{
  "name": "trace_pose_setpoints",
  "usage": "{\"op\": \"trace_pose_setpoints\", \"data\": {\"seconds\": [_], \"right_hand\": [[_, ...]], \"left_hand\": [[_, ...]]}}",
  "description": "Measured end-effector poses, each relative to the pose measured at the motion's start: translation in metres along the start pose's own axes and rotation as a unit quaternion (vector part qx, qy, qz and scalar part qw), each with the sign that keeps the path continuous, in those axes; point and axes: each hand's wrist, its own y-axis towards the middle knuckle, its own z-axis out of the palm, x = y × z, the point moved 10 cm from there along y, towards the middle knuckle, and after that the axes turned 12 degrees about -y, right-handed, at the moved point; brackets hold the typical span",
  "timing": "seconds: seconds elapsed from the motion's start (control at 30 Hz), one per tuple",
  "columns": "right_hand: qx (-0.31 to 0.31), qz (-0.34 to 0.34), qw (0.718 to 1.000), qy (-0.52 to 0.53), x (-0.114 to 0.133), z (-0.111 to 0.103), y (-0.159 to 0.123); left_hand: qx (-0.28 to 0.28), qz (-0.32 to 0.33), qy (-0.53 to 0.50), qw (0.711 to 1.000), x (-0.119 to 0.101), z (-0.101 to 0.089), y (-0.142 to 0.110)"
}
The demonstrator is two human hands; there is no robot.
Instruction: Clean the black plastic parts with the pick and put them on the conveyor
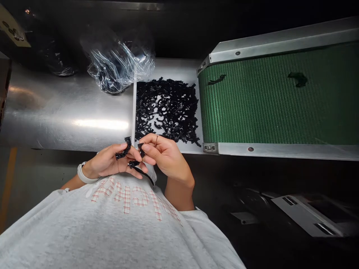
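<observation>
My left hand [112,160] is turned palm up in front of my shirt, with a curved black plastic part [124,148] gripped under its thumb. A second small black part [134,163] lies across its fingers. My right hand [165,155] pinches another small black part [141,148] between thumb and forefinger, close to the left fingertips. Just beyond both hands, many similar curved black parts [179,108] are spread over a white tray [199,136]. The exact shape of the pinched piece is partly hidden by my fingers.
Right of the tray runs a green conveyor belt [266,108] with metal side rails, carrying two dark parts [298,79]. A clear plastic bag [117,67] with black contents sits on the shiny metal table [70,108] at left. A pale panel-like object [303,215] is at lower right.
</observation>
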Motion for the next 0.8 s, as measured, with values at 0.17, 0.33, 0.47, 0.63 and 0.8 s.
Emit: {"op": "trace_pose_setpoints", "data": {"seconds": [0.17,0.33,0.47,0.63,0.8], "right_hand": [[0.009,-0.009,1.0,-0.015,0.0,-0.001,0.0],[0.036,-0.027,0.998,-0.037,0.002,-0.001,-0.002],[0.039,-0.025,0.999,-0.024,0.003,0.0,-0.003],[0.062,-0.006,0.998,0.017,0.004,0.008,-0.005],[0.048,-0.018,0.999,-0.006,0.009,0.006,-0.006]], "left_hand": [[-0.007,0.0,0.012,1.0,-0.001,0.002,0.001],[-0.008,-0.009,0.037,0.999,0.001,0.003,0.001],[0.005,-0.009,0.028,1.0,0.001,0.006,0.0],[0.027,-0.021,0.003,0.999,0.003,0.016,0.0],[0.035,-0.025,0.002,0.999,0.004,0.02,-0.001]]}}
